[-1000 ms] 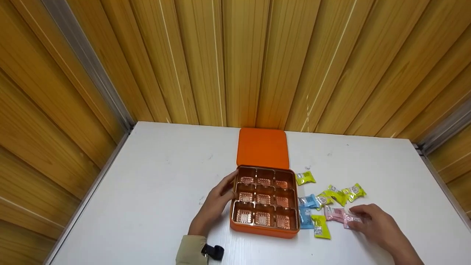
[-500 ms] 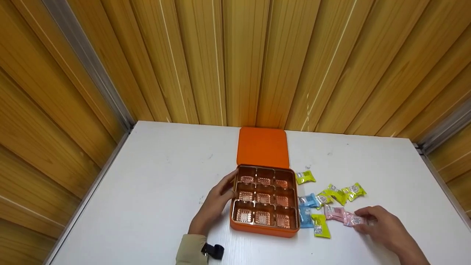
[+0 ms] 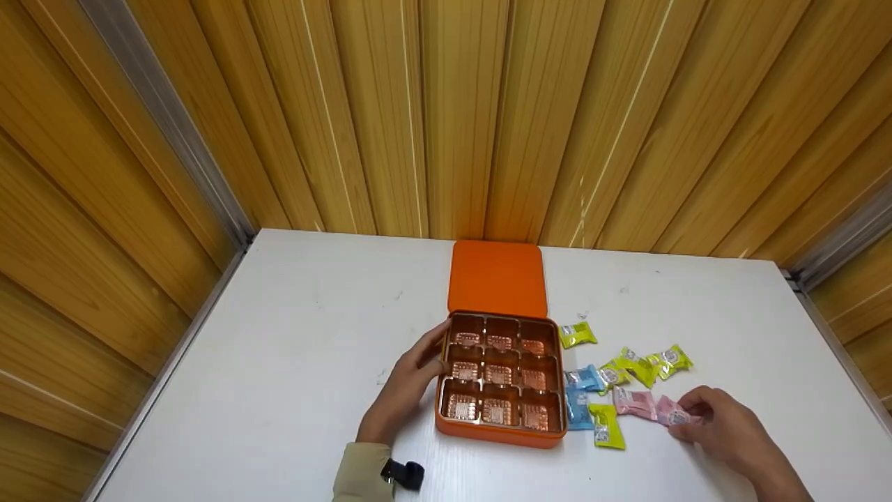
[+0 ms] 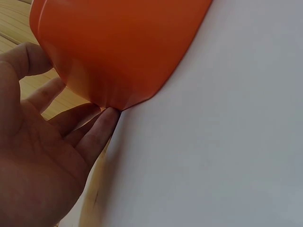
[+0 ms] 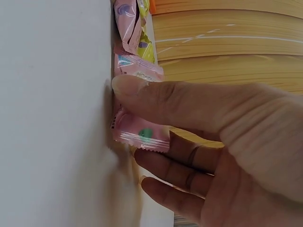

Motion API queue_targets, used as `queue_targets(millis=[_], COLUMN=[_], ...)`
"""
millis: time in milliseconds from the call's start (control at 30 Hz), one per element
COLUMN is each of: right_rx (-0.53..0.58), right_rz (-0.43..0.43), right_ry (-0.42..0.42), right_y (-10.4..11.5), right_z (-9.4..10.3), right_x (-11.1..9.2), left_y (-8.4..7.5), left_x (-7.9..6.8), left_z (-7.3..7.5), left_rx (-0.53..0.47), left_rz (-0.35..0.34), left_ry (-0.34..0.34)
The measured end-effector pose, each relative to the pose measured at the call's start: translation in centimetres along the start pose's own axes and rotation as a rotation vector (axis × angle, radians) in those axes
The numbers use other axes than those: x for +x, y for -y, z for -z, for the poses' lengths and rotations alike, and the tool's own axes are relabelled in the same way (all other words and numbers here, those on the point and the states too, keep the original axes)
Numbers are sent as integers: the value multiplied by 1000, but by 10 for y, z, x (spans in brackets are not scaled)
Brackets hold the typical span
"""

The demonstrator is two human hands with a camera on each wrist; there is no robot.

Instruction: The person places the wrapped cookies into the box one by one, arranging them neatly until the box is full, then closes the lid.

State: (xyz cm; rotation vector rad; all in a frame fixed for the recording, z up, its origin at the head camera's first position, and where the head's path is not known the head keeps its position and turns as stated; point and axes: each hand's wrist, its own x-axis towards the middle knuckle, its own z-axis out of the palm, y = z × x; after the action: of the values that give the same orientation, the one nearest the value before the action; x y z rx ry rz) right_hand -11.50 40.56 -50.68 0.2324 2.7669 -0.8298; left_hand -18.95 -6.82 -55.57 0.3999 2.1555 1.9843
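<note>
An orange square box (image 3: 498,437) holds a shiny brown tray (image 3: 500,389) with several compartments, none with anything in it. My left hand (image 3: 408,383) rests against the box's left side. In the left wrist view its mostly straight fingers (image 4: 97,137) touch the orange wall. To the right of the box, my right hand (image 3: 728,429) pinches a small pink wrapped candy (image 5: 142,131) between thumb and fingers, low by the table. Another pink wrapped candy (image 3: 634,403) lies just left of the pinched one.
Blue candies (image 3: 579,408) lie against the box's right side. Several yellow-green candies (image 3: 608,427) are scattered around them and farther back. An orange lid (image 3: 497,277) lies behind the box on the white table (image 3: 334,314), with a wood-patterned wall (image 3: 460,125) beyond.
The right hand has shifted slightly right, drawing the pinched pink candy a little away from the other pink one and turning it. The left hand and box stay put.
</note>
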Motion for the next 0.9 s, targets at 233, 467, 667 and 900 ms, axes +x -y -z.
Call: queue_targets(millis=[233,467,667,900], right_rx=[33,54,50,37], right_rz=[-7,7,9,69], right_ry=[-7,-39,-74,-181], right_y=[1,-1,-1,4], right_z=[1,4,6,5], right_x=[-1,-3,-3,-5], left_y=[-1,0,0,1], left_x=[0,0,0,0], left_z=[0,-1,-1,-1], left_rx=[-5,-20,-10,-7], left_rz=[8,3,12,10], left_ry=[-5,-7,-12,-7])
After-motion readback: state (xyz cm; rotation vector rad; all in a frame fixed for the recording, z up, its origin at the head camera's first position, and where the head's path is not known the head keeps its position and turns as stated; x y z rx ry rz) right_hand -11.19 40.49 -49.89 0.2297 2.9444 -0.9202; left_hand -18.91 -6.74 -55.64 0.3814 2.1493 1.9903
